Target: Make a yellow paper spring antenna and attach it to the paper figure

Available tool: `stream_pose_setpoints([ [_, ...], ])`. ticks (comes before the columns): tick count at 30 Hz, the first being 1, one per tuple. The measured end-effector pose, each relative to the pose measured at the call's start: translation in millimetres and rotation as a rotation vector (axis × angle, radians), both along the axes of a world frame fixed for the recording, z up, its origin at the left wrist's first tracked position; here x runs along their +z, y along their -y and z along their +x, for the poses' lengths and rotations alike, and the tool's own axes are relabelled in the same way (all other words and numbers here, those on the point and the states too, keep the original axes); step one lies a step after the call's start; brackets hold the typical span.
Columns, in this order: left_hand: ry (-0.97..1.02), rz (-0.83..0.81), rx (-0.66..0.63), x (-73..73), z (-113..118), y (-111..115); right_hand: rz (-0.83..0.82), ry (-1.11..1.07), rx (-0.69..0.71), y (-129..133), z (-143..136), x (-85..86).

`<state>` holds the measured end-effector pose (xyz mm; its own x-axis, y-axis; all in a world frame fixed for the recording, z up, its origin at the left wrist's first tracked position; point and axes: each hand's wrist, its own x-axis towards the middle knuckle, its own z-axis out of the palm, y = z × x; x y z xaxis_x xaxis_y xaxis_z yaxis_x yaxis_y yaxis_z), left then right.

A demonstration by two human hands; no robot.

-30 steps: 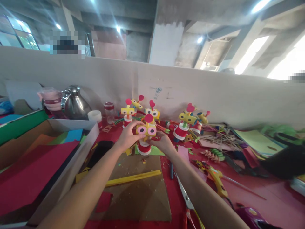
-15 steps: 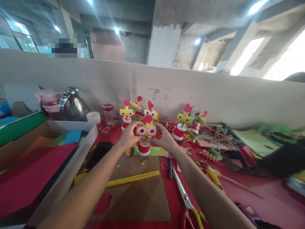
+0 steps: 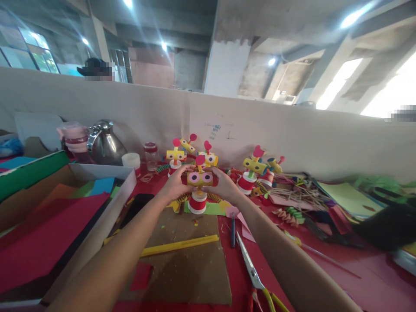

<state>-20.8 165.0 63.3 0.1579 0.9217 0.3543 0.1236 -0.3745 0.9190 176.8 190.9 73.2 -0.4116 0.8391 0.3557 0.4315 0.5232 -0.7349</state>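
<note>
A paper-craft figure [image 3: 197,203] stands upright at the far end of the brown board [image 3: 191,277]. Its body is a red and white cup, and its head is a yellow paper tube [image 3: 200,179] with pink-rimmed eyes and a red paper piece on top. My left hand [image 3: 178,184] grips the left end of the head, thumb below and fingers above. On the other end, my right hand [image 3: 221,184] holds it the same way. Coiled paper arms with yellow ends spread from the cup. Green paper [image 3: 211,209] lies under the figure.
Similar figures [image 3: 247,182] stand behind, left and right. Scissors [image 3: 251,264], a dark blue pen-like tool [image 3: 232,232] and a yellow strip [image 3: 182,245] lie nearer. At left are a box of coloured paper [image 3: 130,182], a metal jug [image 3: 105,145] and a phone-like black object [image 3: 139,206].
The camera view has shifted slightly. Both hands stay on the figure's head, and the red piece on top looks turned. The coiled arms beside the cup show more clearly now.
</note>
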Motion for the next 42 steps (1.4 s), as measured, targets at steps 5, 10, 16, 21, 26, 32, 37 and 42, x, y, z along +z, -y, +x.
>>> stream_pose_setpoints([
  [5,0.014,-0.002,-0.011,-0.8,0.3,-0.7,-0.043,-0.015,0.002,0.8,1.5,3.8],
  [10,0.009,-0.002,-0.011,-0.8,-2.2,0.0,-0.174,-0.141,0.053,4.9,2.6,11.1],
  [16,0.037,-0.015,-0.011,-1.0,-3.8,0.8,-0.273,-0.221,0.049,7.0,2.6,10.1],
  [21,0.022,0.038,0.084,4.8,-0.7,6.8,-0.232,-0.195,0.066,3.0,0.3,0.4],
  [26,0.133,0.051,0.547,-9.6,13.4,57.5,-0.186,-0.2,0.072,-0.8,0.5,-7.7],
  [32,0.29,-0.468,0.464,-61.0,39.2,105.6,-0.131,-0.191,0.062,2.4,1.9,-8.0],
  [37,0.407,-0.594,0.481,-69.3,47.0,94.2,-0.073,-0.16,0.034,7.8,5.7,-6.8],
  [42,0.424,-0.575,0.462,-59.2,49.4,90.3,-0.004,-0.122,0.016,12.0,8.4,-4.6],
])
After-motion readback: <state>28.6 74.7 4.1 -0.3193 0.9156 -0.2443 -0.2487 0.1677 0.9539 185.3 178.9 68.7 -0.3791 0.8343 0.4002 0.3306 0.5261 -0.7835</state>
